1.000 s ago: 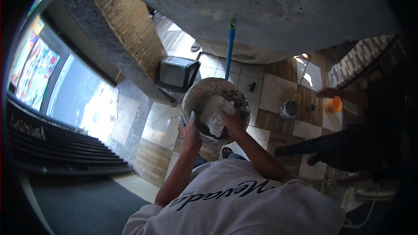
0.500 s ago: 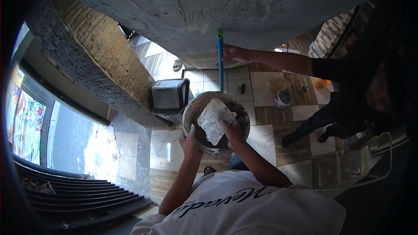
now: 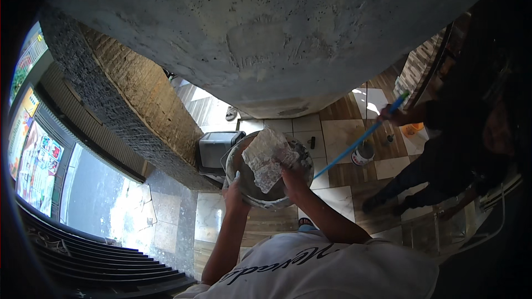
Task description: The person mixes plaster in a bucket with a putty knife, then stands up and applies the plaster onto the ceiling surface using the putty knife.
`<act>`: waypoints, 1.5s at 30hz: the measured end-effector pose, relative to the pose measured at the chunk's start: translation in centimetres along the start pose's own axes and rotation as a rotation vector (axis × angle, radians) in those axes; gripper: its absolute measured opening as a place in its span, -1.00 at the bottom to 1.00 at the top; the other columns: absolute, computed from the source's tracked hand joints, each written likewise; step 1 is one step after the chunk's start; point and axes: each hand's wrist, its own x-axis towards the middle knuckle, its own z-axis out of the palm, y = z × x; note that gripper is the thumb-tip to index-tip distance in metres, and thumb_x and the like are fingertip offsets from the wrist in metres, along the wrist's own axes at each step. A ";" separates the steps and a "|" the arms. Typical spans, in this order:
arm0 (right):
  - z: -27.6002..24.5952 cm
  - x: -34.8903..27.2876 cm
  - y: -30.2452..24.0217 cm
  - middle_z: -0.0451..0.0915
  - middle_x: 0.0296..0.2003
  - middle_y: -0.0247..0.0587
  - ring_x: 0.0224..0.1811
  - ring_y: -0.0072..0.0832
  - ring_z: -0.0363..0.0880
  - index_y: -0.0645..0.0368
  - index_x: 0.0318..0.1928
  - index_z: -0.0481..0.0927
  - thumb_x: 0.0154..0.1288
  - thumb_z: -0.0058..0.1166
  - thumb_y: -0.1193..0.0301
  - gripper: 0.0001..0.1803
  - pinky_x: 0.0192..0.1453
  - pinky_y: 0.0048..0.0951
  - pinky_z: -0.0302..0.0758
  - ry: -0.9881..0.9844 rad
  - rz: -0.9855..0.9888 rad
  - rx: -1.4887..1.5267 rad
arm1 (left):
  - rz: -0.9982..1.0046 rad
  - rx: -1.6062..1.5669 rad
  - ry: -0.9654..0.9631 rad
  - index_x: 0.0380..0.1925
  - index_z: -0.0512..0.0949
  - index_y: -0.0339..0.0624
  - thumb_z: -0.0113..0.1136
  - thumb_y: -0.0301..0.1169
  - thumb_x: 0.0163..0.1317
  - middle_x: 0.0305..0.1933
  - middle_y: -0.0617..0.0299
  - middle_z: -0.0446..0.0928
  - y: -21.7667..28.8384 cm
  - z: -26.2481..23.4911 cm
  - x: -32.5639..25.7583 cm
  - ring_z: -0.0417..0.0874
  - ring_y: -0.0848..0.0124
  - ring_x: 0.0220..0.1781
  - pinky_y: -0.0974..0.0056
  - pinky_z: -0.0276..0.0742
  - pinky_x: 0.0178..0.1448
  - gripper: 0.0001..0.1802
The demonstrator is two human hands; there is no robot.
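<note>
Two-handed, gripping a bucket [image 3: 235, 161] by its rim with the left hand [image 3: 237, 198] and clutching a white sheet [image 3: 267, 158] in the right hand [image 3: 294, 183] above its mouth, apparently midway, with residue [image 3: 303, 160] left coating the inside.

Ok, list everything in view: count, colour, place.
Round mortar-smeared bucket: one, grey, centre
Crumpled sheet-like piece: one, whitish, over bucket
Slim pole: one, blue, green end, right
Co-worker: one, dark-clothed, right, gripping pole
Boxy container: one, grey, left of bucket
Flat slipper: one, greyish, beyond container
Small slim object: one, black, beyond bucket
Round tin: one, whitish, right of bucket
Round tub: one, orange, near co-worker
Plastered wall: one, grey, top
Rough pillar: one, brown and grey, left
Slatted structure: one, black, lower left
Tiled floor: one, white and brown, below
Printed shirt: one, white, lower edge
Left hand: one, bare, on bucket
Right hand: one, bare, gripping piece
</note>
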 end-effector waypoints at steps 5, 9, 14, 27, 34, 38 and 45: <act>1.5 2.9 -1.9 0.44 0.07 -0.28 0.06 -0.48 0.43 0.16 0.21 0.31 0.23 0.10 0.49 -0.47 0.11 -0.41 0.38 0.075 -0.111 0.029 | 0.102 0.073 -0.055 0.12 0.30 -0.38 0.01 -0.51 0.25 0.00 -0.02 0.48 1.5 2.7 2.8 0.59 0.15 -0.01 0.08 0.57 0.04 -0.58; 3.1 6.7 -5.0 0.43 0.08 -0.28 0.09 -0.48 0.42 0.17 0.23 0.28 0.24 0.08 0.51 -0.46 0.15 -0.43 0.35 0.027 -0.429 0.192 | 0.096 0.057 -0.097 0.14 0.28 -0.39 0.00 -0.52 0.25 0.06 -0.06 0.45 1.8 5.3 5.2 0.56 0.10 0.05 0.03 0.55 0.10 -0.56; 4.5 10.1 -8.3 0.42 0.09 -0.23 0.11 -0.46 0.41 0.20 0.21 0.28 0.21 0.08 0.55 -0.46 0.18 -0.43 0.33 0.169 -0.422 0.294 | 0.079 0.048 -0.120 0.16 0.29 -0.37 -0.01 -0.51 0.28 0.08 -0.06 0.43 1.9 8.2 8.2 0.55 0.09 0.07 0.00 0.55 0.10 -0.57; 9.6 16.3 -5.9 0.56 -0.13 -0.12 -0.13 -0.44 0.51 0.43 -0.04 0.48 0.20 0.04 0.53 -0.68 -0.02 -0.41 0.43 0.370 -0.590 0.009 | 0.030 0.044 -0.080 0.35 0.11 0.05 -0.11 -0.42 0.33 0.32 0.09 0.21 -2.1 1.2 10.5 0.31 0.11 0.31 -0.08 0.28 0.31 -0.43; 14.4 16.1 -9.4 0.63 -0.27 0.08 -0.20 -0.17 0.62 0.46 -0.23 0.55 0.12 0.04 0.43 -0.71 -0.08 -0.26 0.45 0.529 -0.782 0.036 | 0.065 -0.009 0.113 0.15 0.29 -0.39 0.00 -0.47 0.29 0.12 -0.12 0.40 -1.0 -6.0 8.8 0.55 0.06 0.05 -0.02 0.53 0.10 -0.56; 16.4 12.4 -12.1 0.64 -0.38 0.10 -0.26 -0.07 0.65 0.41 -0.27 0.56 0.10 0.06 0.43 -0.74 -0.17 -0.20 0.49 0.573 -0.874 0.052 | 0.099 0.071 0.255 0.15 0.24 -0.46 -0.01 -0.47 0.27 0.08 -0.18 0.41 1.3 -8.2 8.0 0.58 0.00 0.00 -0.07 0.56 0.05 -0.53; 19.1 4.9 -14.6 0.57 -0.50 0.08 -0.42 -0.11 0.60 0.43 -0.35 0.48 0.13 0.06 0.47 -0.80 -0.32 -0.21 0.44 0.376 -0.930 0.148 | 0.120 0.177 0.143 0.22 0.22 -0.28 -0.13 -0.39 0.35 0.21 -0.07 0.34 4.9 -9.7 5.8 0.45 0.07 0.20 -0.04 0.40 0.26 -0.54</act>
